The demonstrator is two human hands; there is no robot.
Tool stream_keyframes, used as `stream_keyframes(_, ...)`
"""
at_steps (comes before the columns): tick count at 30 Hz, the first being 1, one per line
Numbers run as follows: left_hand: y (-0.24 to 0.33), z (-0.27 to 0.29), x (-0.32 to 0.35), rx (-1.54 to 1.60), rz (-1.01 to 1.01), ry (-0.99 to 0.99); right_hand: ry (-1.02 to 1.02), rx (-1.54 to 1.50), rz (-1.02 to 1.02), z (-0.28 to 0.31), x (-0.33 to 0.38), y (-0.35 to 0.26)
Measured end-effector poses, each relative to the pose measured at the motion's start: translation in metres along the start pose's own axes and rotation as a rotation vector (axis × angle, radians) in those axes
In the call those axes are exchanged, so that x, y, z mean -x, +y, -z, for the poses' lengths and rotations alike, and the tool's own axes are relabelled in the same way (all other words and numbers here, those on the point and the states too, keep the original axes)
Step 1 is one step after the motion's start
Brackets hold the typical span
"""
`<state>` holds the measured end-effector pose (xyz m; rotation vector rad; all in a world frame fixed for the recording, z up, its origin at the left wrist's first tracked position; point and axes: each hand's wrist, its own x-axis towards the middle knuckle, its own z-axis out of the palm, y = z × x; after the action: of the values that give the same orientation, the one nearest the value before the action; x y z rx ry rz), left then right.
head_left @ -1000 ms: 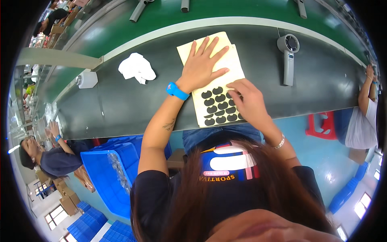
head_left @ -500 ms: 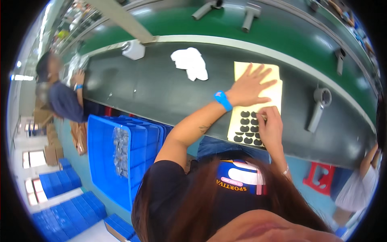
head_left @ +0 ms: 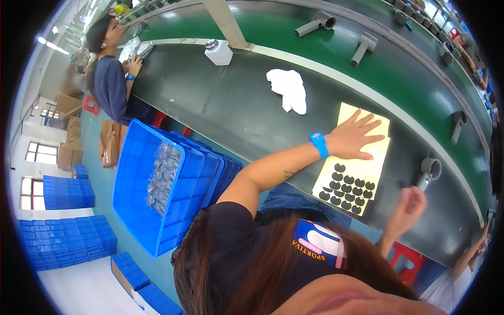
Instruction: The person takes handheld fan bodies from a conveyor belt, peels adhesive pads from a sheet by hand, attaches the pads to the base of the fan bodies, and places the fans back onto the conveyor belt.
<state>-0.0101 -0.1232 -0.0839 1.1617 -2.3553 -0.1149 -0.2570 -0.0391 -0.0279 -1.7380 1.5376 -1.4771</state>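
My left hand [head_left: 357, 137] lies flat, fingers spread, on the upper part of a pale yellow sheet [head_left: 328, 173]. Rows of round, notched black stickers [head_left: 347, 188] cover the sheet's near end. To the right of the sheet, my right hand [head_left: 408, 211] is raised with its fingers curled together. A small dark piece, blurred, shows at its fingertips and looks like one of the black stickers. Just beyond that hand, a grey plastic part with a round head and a handle [head_left: 431, 169] lies on the dark worktable [head_left: 236, 100].
A white cloth [head_left: 290, 90] and a white bottle [head_left: 218, 53] are on the table to the left. More grey parts [head_left: 363, 48] lie on the green conveyor [head_left: 278, 34] beyond. Stacked blue crates [head_left: 142, 210] stand at my left. A co-worker [head_left: 110, 79] works at the table's far left.
My right hand has left the sheet and moved right, toward the grey part; the top sticker row has one fewer. My left hand stays on the sheet. The whole view has shifted.
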Motion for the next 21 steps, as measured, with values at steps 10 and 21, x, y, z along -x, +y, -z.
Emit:
stream_keyframes(10,-0.002,-0.002,-0.005,0.027,-0.006,-0.026,0.127,0.334,-0.101,0.030,0.019,0.067)
stream_keyframes(21,0.001,0.000,-0.008,-0.011,0.012,-0.103,0.324,0.097,-0.140,0.025,-0.011,0.051)
